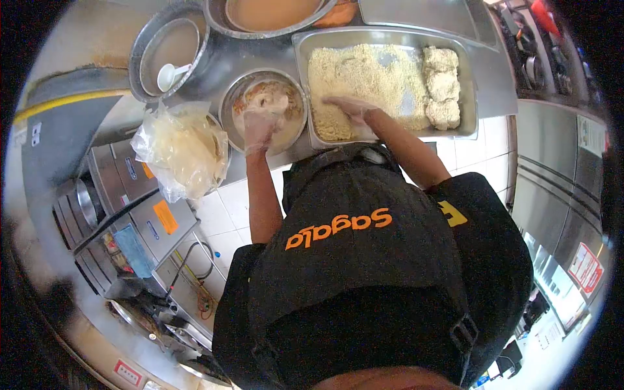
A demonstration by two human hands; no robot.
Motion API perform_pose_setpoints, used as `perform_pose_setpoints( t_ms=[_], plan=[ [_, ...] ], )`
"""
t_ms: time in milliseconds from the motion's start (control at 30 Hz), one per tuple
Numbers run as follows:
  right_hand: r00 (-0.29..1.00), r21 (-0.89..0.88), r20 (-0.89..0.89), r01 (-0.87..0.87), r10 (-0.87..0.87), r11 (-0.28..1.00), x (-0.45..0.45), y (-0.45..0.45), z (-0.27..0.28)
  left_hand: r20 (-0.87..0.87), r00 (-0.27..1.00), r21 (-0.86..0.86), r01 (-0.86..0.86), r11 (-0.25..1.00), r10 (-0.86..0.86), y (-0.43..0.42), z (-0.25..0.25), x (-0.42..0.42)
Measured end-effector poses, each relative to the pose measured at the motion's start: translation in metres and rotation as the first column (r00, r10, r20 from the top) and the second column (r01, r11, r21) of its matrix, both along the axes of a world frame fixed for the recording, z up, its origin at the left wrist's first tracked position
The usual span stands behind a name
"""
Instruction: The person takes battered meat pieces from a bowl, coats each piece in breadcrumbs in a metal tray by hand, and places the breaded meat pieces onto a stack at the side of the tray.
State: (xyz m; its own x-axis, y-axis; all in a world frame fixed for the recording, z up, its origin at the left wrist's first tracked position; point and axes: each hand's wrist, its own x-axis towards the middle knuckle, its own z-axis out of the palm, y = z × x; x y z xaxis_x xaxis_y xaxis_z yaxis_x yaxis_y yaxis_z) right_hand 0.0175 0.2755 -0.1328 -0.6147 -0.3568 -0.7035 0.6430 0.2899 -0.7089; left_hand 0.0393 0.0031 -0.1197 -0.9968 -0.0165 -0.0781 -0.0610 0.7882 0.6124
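Note:
My left hand, in a clear plastic glove, reaches into a round metal bowl. A pale, cloudy liquid with reddish-brown bits fills the bowl. The fingers are curled closed around something wet and pale that I cannot make out. My right hand, also gloved, lies in a rectangular steel tray with its fingers stretched out over pale yellow crumbs. Nothing shows in its grasp. Along the tray's right side sit several crumb-coated pieces in a row.
Left of the bowl stands a container with a clear plastic bag holding something pale. Behind it is a dark basin with a white scoop. A larger basin of brownish liquid stands farther back. Metal kitchen equipment is at lower left.

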Motion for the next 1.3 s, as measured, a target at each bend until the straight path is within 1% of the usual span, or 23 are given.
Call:
perform_pose_setpoints(
  t_ms=[67,133,167,267,300,367,433,533,600,667,700,733,767,833,867,900,967,1033,1100,1167,1200,1233,1300],
  plan=[
    [0.997,-0.041,0.024,0.076,-0.075,0.996,-0.001,-0.009,0.011,0.053,0.997,0.167,0.051,0.985,-0.06,0.006,0.036,0.004],
    [0.941,-0.011,-0.334,-0.051,0.044,0.999,-0.016,0.014,-0.016,-0.07,0.977,-0.003,0.203,0.979,-0.203,-0.016,0.0,0.008],
    [0.862,0.021,-0.495,-0.111,0.106,0.994,-0.027,0.028,-0.029,-0.042,0.988,-0.025,0.145,0.989,-0.146,-0.018,-0.004,0.011],
    [0.564,0.53,-0.639,-0.17,0.523,0.831,-0.052,0.053,-0.041,0.196,0.961,0.092,-0.215,0.972,0.195,-0.005,0.018,0.016],
    [0.587,0.599,-0.569,-0.185,0.576,0.779,-0.057,0.054,-0.054,0.241,0.931,0.123,-0.31,0.943,0.274,-0.002,0.022,0.017],
    [0.617,0.731,-0.419,-0.206,0.666,0.651,-0.075,0.057,-0.087,0.059,0.969,0.136,-0.246,0.96,0.24,-0.007,0.001,0.016],
    [0.625,0.727,-0.514,-0.046,0.587,0.685,-0.087,0.053,-0.104,-0.052,0.997,-0.092,-0.054,0.994,0.049,-0.016,-0.023,0.022],
    [0.737,0.621,-0.521,-0.019,0.43,0.784,-0.106,0.05,-0.098,0.179,0.98,-0.322,0.146,0.935,-0.091,-0.025,-0.036,0.012],
    [0.741,0.63,-0.523,0.002,0.422,0.777,-0.104,0.047,-0.098,0.248,0.964,-0.33,0.18,0.927,-0.099,-0.027,-0.039,0.016],
    [0.601,0.735,-0.589,0.122,0.54,0.667,-0.131,0.049,-0.115,0.074,0.994,-0.256,0.1,0.961,-0.084,-0.024,-0.039,0.003],
    [0.591,0.733,-0.629,0.234,0.505,0.639,-0.114,0.039,-0.067,0.138,0.99,0.164,-0.046,0.985,0.023,-0.019,-0.026,-0.001],
    [0.515,0.748,-0.648,0.29,0.562,0.597,-0.115,0.042,-0.095,0.259,0.963,0.537,-0.212,0.816,0.079,-0.011,-0.004,0.004],
    [0.444,0.758,-0.651,0.356,0.615,0.546,-0.12,0.053,-0.15,0.393,0.917,0.787,-0.372,0.491,0.066,-0.002,0.009,0.01],
    [0.363,0.739,-0.666,0.439,0.652,0.51,-0.116,0.068,-0.185,0.416,0.904,0.8,-0.417,0.432,0.1,-0.004,-0.003,0.018],
    [0.492,0.802,-0.59,0.268,0.64,0.534,-0.111,0.067,-0.169,0.427,0.896,0.804,-0.437,0.403,0.121,-0.014,-0.015,0.019],
    [0.599,0.822,-0.495,0.088,0.629,0.563,-0.107,0.066,-0.141,0.213,0.977,0.717,-0.163,0.677,0.009,-0.035,-0.041,0.019],
    [0.719,0.763,-0.331,-0.178,0.611,0.622,-0.09,0.067,-0.096,0.109,0.99,0.562,0.013,0.827,-0.089,-0.051,-0.059,0.024],
    [0.766,0.671,-0.241,-0.312,0.596,0.672,-0.084,0.074,-0.061,0.268,0.962,0.605,-0.203,0.77,0.043,-0.046,-0.052,0.018],
    [0.852,0.589,-0.346,-0.128,0.393,0.798,-0.059,0.081,-0.01,0.432,0.887,0.573,-0.412,0.709,0.166,-0.045,-0.045,0.014],
    [0.861,0.523,-0.461,0.069,0.214,0.849,-0.034,0.095,0.011,0.221,0.96,0.308,-0.235,0.922,0.171,-0.048,-0.047,0.014],
    [0.835,0.499,-0.53,0.167,0.147,0.85,-0.024,0.105,0.015,-0.047,0.999,-0.038,0.005,0.999,-0.007,-0.051,-0.052,0.016],
    [0.8,0.467,-0.595,0.262,0.08,0.844,-0.013,0.114,0.02,-0.227,0.936,-0.425,0.154,0.892,-0.27,-0.054,-0.055,0.015],
    [0.831,0.462,-0.556,0.324,-0.015,0.826,0.003,0.131,0.041,0.23,0.973,-0.361,0.102,0.927,-0.018,-0.061,-0.056,0.004]
  ],
)
